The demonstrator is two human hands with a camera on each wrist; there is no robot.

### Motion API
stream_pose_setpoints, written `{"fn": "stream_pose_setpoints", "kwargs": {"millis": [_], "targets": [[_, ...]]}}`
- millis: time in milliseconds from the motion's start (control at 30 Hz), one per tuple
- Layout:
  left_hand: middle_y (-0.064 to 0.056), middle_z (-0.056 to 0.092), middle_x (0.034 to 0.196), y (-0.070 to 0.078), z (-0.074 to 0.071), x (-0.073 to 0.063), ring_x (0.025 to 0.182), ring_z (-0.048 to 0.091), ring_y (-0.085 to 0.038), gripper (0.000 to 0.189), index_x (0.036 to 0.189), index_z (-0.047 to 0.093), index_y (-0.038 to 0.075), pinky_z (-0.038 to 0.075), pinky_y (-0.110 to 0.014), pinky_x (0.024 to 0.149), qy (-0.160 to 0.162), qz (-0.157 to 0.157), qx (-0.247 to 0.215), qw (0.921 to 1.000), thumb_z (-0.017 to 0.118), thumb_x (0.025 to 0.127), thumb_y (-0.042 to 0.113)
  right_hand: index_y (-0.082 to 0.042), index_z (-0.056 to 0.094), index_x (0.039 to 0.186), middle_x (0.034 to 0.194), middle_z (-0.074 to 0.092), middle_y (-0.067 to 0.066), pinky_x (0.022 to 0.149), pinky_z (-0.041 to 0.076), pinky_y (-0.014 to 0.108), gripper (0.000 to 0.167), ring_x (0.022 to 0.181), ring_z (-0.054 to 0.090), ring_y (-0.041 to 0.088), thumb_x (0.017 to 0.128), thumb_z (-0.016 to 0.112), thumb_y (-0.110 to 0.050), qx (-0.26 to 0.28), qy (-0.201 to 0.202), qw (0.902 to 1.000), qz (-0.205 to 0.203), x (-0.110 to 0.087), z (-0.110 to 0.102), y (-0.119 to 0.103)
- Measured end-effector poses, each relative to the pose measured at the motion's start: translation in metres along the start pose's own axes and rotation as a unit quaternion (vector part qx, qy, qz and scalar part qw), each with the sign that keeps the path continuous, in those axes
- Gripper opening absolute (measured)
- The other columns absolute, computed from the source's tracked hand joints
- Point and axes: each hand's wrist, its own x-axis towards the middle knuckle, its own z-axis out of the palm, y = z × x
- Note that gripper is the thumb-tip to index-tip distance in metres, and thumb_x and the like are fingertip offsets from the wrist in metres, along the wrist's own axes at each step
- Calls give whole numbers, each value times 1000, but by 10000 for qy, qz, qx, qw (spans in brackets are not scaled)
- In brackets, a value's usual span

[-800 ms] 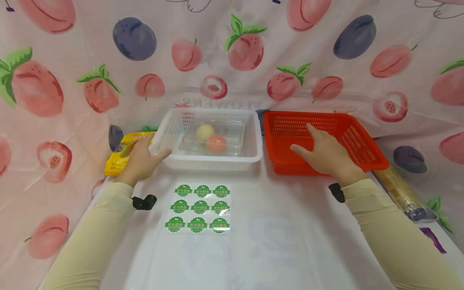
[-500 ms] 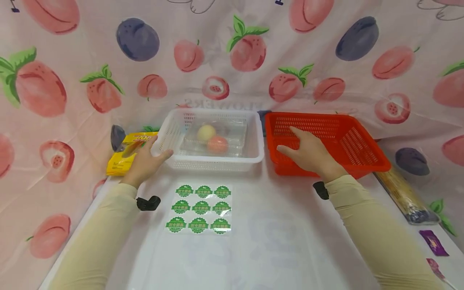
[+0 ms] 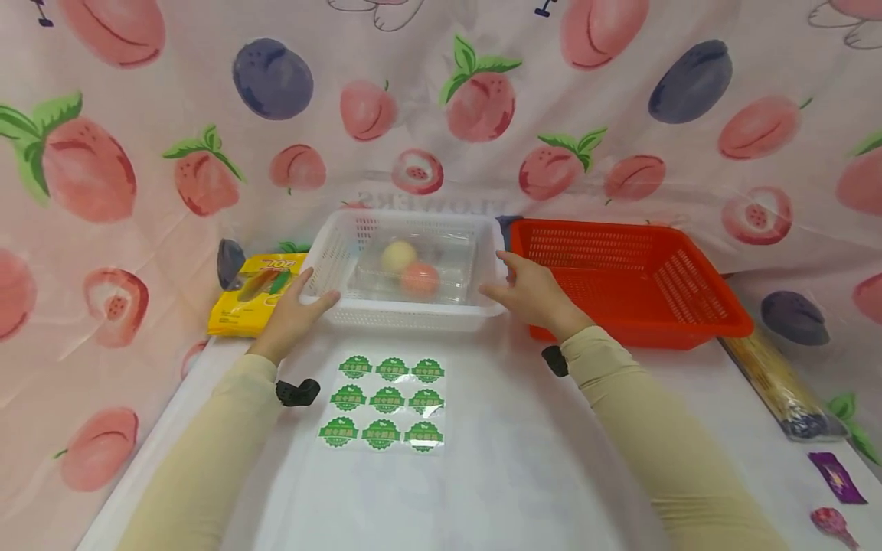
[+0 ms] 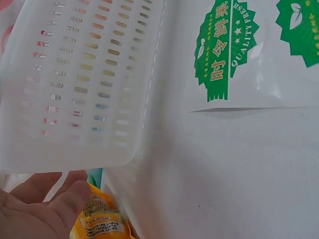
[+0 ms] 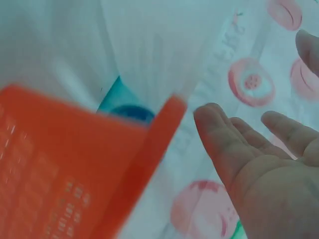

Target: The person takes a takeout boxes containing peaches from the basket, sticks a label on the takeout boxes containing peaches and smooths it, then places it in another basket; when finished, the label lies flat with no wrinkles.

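Observation:
A white perforated basket (image 3: 413, 308) stands near the back wall. Inside lies a clear plastic box (image 3: 451, 264), with a pale yellow ball-shaped item (image 3: 398, 257) and an orange-red one (image 3: 419, 281) seen in or through it. My left hand (image 3: 292, 315) grips the basket's left front corner, thumb over the rim; the left wrist view shows thumb and fingers (image 4: 70, 196) on either side of its edge. At the basket's right rim is my right hand (image 3: 540, 298), fingers spread. In the right wrist view its fingers (image 5: 214, 122) look extended and hold nothing; rim contact is unclear.
A red perforated basket (image 3: 634, 337) stands just right of the white one. Green round stickers (image 3: 387, 400) lie on a sheet in front. A yellow packet (image 3: 241, 317) is at left; a long clear bag (image 3: 779, 383), purple wrapper (image 3: 836, 477) and lollipop (image 3: 830, 521) are at right.
My right hand has moved left, from over the red basket to the white basket's right rim. The left hand stays at the white basket's left corner. The view has shifted slightly.

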Motion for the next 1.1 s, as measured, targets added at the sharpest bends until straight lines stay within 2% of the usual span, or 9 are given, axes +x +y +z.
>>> {"fn": "stream_pose_setpoints", "kwargs": {"millis": [100, 233, 433, 633, 767, 967, 1100], "targets": [[-17, 6, 166, -1, 0, 0, 147, 13, -46, 98, 163, 2, 28, 14, -72, 111, 12, -18, -41, 10000, 57, 91, 66, -12, 31, 158, 152, 43, 18, 95, 52, 51, 80, 131, 48, 36, 93, 69, -40, 208, -22, 9998, -65, 8, 10, -6], [-16, 5, 166, -1, -1, 0, 148, 12, -46, 97, 163, 2, 28, 13, -71, 112, 38, 39, -80, 10000, 58, 92, 65, -12, 32, 157, 154, 40, 17, 101, 48, 51, 79, 133, 47, 34, 94, 69, -41, 287, -1, 9994, -203, 21, 23, -14], [-15, 4, 167, -3, -2, 1, 148, 12, -45, 97, 162, 2, 31, 13, -71, 112, 11, -53, -154, 9999, 58, 92, 65, -10, 34, 156, 156, 38, 13, 111, 36, 51, 75, 137, 42, 34, 96, 66, -41, -11, 97, 9993, -363, 42, 38, -26], [-14, 4, 167, -4, -1, 0, 148, 11, -44, 100, 162, 1, 33, 13, -72, 111, -56, -131, -178, 9997, 58, 88, 71, -7, 34, 156, 158, 36, 13, 117, 27, 49, 72, 143, 34, 34, 97, 65, -36, -322, 111, 9986, -395, 60, 47, -26], [-14, 6, 167, -4, 0, 0, 148, 13, -44, 104, 162, 1, 33, 14, -72, 111, -25, -131, -194, 9997, 58, 85, 74, -5, 36, 155, 157, 38, 15, 117, 27, 48, 71, 143, 34, 35, 97, 67, -34, -326, 198, 9989, -284, 67, 52, -21], [-15, 9, 166, -5, 4, 3, 148, 14, -43, 95, 162, 2, 32, 14, -70, 113, 8, -110, -328, 9994, 60, 93, 61, -8, 36, 155, 157, 37, 14, 117, 27, 47, 69, 143, 34, 34, 98, 66, -30, -81, 186, 9998, 49, 72, 56, -19], [-14, 10, 166, -6, 3, 4, 148, 15, -42, 93, 162, 3, 31, 13, -68, 113, 80, -62, -345, 9994, 60, 95, 57, -10, 34, 156, 158, 35, 12, 117, 26, 47, 69, 144, 32, 32, 98, 66, -27, 157, 31, 9998, 73, 77, 58, -20]]}}
